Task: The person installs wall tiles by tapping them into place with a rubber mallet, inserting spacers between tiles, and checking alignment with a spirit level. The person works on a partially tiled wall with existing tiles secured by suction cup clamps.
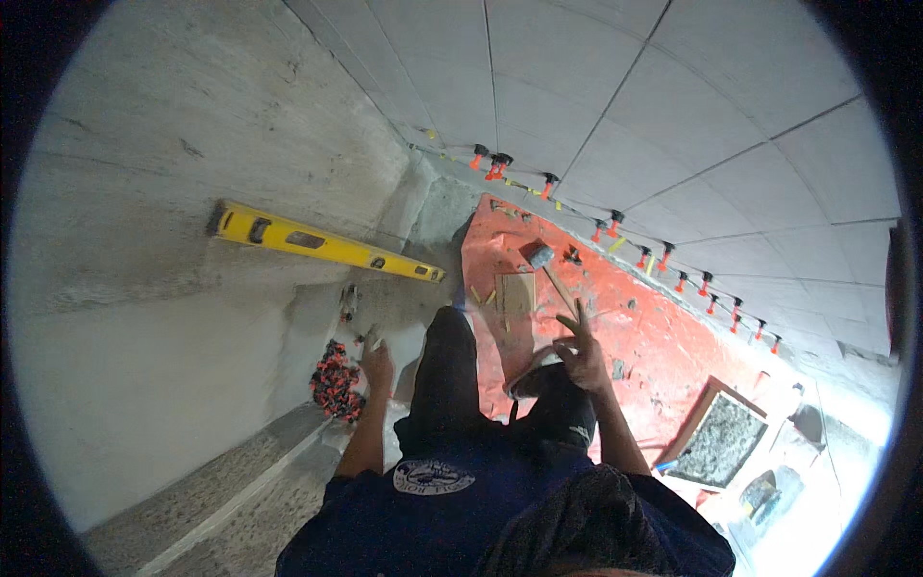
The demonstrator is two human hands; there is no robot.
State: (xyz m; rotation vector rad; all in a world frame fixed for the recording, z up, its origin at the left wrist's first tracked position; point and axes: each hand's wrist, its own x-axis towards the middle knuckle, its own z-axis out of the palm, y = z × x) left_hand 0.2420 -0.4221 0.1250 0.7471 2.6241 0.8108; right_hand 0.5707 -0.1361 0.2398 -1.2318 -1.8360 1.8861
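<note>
Beside a pile of red and black tile-levelling caps (336,383) is my left hand (377,360). Its fingers look bunched together, and what they hold, if anything, is too small to make out. My right hand (584,362) is above my right knee, with two fingers stretched out and spread apart. Just beyond those fingers a mallet (540,256) with a wooden handle lies on the red sheet (596,279). The fingertips overlap the handle's end in view, but I cannot tell whether they touch it. A flat tan board (515,296) lies left of the mallet.
A yellow spirit level (327,248) slants along the left wall. Several red and black levelling caps (615,221) stand along the joint of the large grey tiles (711,115). At right are a wood-framed tray (719,438) of grey speckled material and a bucket (808,421).
</note>
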